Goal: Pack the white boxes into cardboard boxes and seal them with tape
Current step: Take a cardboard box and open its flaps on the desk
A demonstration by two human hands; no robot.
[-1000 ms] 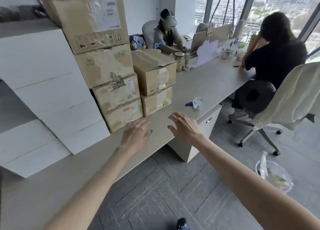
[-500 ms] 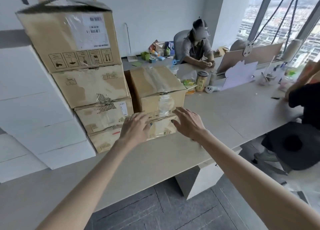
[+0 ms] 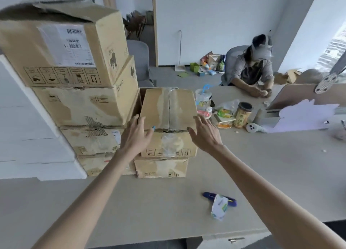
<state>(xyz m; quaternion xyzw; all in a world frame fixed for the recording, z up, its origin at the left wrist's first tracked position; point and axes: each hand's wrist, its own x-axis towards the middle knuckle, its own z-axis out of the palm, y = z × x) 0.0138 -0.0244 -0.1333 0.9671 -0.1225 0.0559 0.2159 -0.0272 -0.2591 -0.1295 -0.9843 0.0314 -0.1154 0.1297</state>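
A taped cardboard box (image 3: 168, 108) sits on top of a second, flatter cardboard box (image 3: 161, 168) on the long table (image 3: 149, 207). My left hand (image 3: 135, 136) is spread open at the top box's front left corner. At the front right corner my right hand (image 3: 206, 134) is also open with straight fingers. Whether either hand touches the box is unclear. White boxes (image 3: 28, 136) are stacked at the far left. A tape dispenser (image 3: 220, 204) with a blue handle lies on the table near the front edge.
A tall stack of worn cardboard boxes (image 3: 74, 80) stands left of the taped box. Jars, snacks and a cup (image 3: 241, 115) crowd the table behind it. A seated person (image 3: 252, 68) works at the far end. A cardboard sheet (image 3: 299, 97) leans at the right.
I have stepped closer and both hands have moved forward from above the table edge up to the front corners of the top taped box. The tape dispenser now lies in front of me.
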